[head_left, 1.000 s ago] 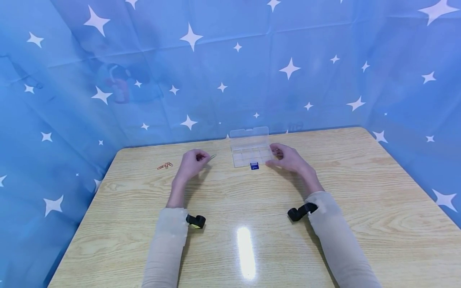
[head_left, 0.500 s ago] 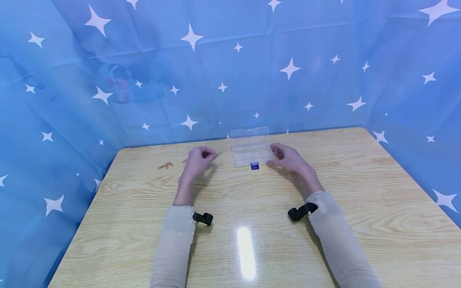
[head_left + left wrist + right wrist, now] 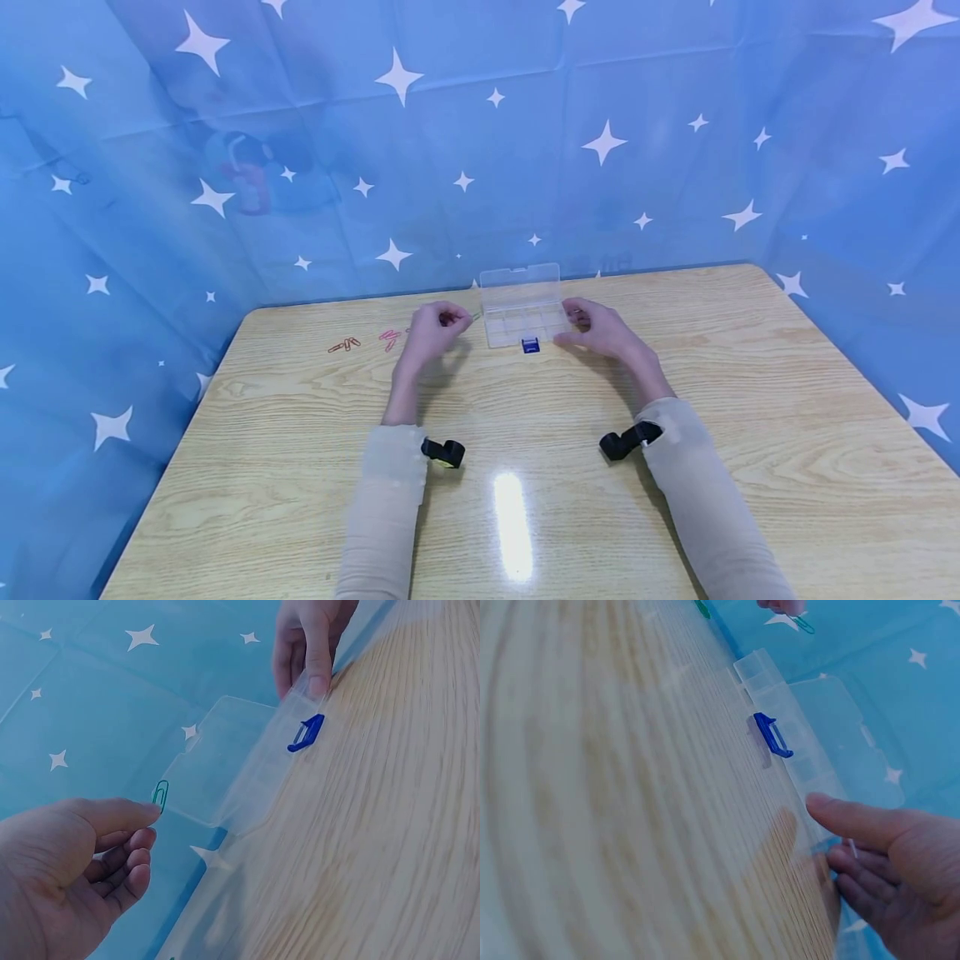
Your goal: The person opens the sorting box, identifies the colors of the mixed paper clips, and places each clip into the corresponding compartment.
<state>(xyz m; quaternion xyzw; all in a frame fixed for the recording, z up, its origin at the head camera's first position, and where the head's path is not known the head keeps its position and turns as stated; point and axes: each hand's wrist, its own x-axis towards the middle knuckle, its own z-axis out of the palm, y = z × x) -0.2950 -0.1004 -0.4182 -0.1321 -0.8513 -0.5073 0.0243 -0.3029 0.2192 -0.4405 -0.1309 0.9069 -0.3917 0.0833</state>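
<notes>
Between thumb and forefinger, my left hand (image 3: 437, 329) pinches a green paper clip (image 3: 160, 796), held up just left of a clear plastic compartment box (image 3: 497, 339). The box lies on the table with its see-through lid (image 3: 520, 287) raised at the back. A blue latch (image 3: 530, 345) sticks out at its front. My right hand (image 3: 597, 327) grips the box's right end, thumb at the front and the other fingers behind. No contents show in the compartments in the head view.
Several red paper clips (image 3: 345, 344) lie on the left of the wooden table (image 3: 465, 433). Pink paper clips (image 3: 389, 336) lie closer to my left hand, which partly hides what is behind it. A blue star-patterned cloth (image 3: 480, 150) hangs behind the table.
My left hand has moved right with the green paper clip, up to the box's left side. The pink paper clips have come into sight behind it. The right hand and box stay put.
</notes>
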